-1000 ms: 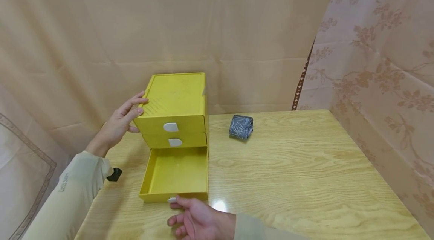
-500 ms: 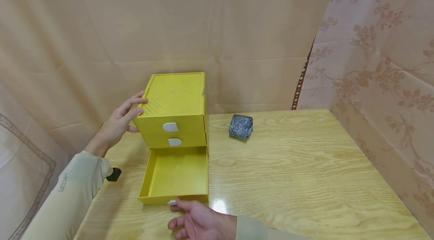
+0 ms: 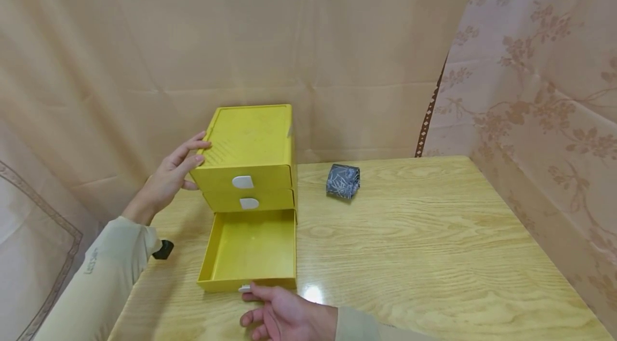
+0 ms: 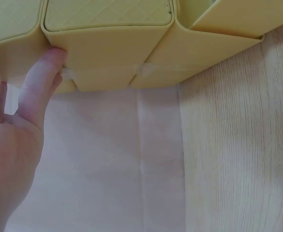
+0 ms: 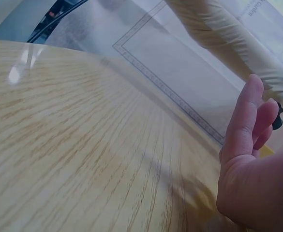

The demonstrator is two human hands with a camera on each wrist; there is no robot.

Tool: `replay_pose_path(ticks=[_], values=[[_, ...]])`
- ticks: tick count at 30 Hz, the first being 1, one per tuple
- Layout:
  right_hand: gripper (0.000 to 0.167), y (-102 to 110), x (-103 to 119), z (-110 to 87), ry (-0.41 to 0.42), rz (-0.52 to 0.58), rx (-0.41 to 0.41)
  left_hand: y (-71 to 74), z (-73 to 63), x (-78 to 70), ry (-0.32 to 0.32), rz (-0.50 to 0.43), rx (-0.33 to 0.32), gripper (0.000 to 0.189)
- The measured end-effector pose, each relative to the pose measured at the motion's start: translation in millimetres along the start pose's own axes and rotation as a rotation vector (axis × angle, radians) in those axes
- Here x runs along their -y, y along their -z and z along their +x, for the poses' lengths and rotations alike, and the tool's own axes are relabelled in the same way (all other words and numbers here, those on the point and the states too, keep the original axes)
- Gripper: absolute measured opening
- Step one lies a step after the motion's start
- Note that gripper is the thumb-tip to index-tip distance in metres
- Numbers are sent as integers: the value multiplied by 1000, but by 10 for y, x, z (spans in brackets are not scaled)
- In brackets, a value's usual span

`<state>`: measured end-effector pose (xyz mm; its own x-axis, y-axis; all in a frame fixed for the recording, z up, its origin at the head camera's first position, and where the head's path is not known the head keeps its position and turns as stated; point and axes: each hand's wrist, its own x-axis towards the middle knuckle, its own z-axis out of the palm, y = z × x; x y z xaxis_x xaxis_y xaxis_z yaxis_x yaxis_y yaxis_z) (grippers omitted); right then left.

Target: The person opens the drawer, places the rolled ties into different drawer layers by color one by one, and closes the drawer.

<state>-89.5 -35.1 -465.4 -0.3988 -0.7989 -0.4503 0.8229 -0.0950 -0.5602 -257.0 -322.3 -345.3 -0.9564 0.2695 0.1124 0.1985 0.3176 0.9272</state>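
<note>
A yellow drawer cabinet [image 3: 250,137] stands at the left of the table, its two upper drawers closed. Its bottom drawer [image 3: 253,252] is pulled out, with nothing inside. My left hand [image 3: 166,177] rests against the cabinet's upper left side, fingertips over the top edge; the left wrist view shows a finger [image 4: 39,84] pressing the yellow side wall. My right hand [image 3: 289,311] pinches the white handle [image 3: 245,288] on the bottom drawer's front, the other fingers loosely bent. In the right wrist view, the right hand [image 5: 257,179] hides the handle.
A rolled dark grey patterned cloth [image 3: 343,181] lies right of the cabinet. A small black object [image 3: 163,249] shows beside the left sleeve. The wooden table [image 3: 409,255] meets beige curtains [image 3: 366,62] at the back and right.
Over the last second the bottom drawer has come out very slightly toward me with my right hand at its handle. My left hand stays on the cabinet.
</note>
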Motion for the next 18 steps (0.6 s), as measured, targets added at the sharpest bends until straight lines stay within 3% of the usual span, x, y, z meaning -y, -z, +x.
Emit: replay_pose_path(ticks=[9, 13, 18], values=[[35, 52, 11, 6, -31, -31, 53, -2, 1, -1, 0, 14, -4, 45], [32, 118, 57, -25, -105, -94, 173, -5, -1, -5, -4, 18, -4, 45], [47, 199, 196, -94, -183, -261, 334, -4, -1, -11, -9, 13, -2, 44]])
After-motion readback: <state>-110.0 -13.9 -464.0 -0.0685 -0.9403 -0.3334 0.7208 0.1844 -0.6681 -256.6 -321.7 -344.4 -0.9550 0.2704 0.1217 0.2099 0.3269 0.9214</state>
